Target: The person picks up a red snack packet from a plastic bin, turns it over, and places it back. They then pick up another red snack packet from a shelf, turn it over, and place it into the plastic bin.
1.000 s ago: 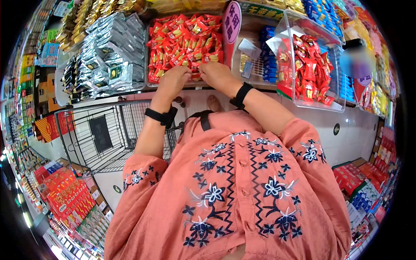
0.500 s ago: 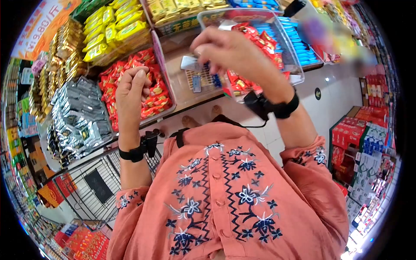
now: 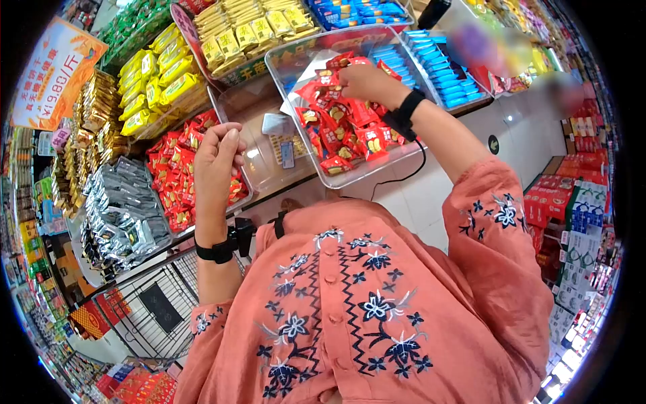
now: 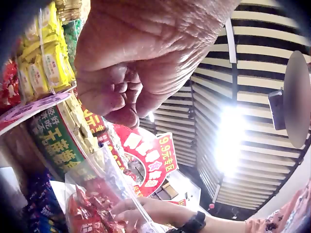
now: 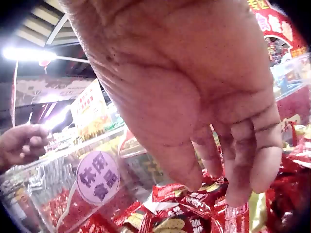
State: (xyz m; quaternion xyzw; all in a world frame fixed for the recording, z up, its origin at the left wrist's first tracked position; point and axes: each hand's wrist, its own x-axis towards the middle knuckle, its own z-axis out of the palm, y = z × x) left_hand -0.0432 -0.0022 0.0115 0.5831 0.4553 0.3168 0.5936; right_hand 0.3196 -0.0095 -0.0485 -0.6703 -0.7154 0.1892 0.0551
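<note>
Right hand (image 3: 374, 86) had crossed to clear tub (image 3: 350, 180), loosely open over red packets (image 3: 330, 138), none visibly gripped; picking apparently shifted there. Left hand (image 3: 217, 158) hung loosely curled, empty.

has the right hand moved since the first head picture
Yes, rightward. In the head view, the right hand was left of the clear bin; now it is at the red packets inside that bin.
</note>
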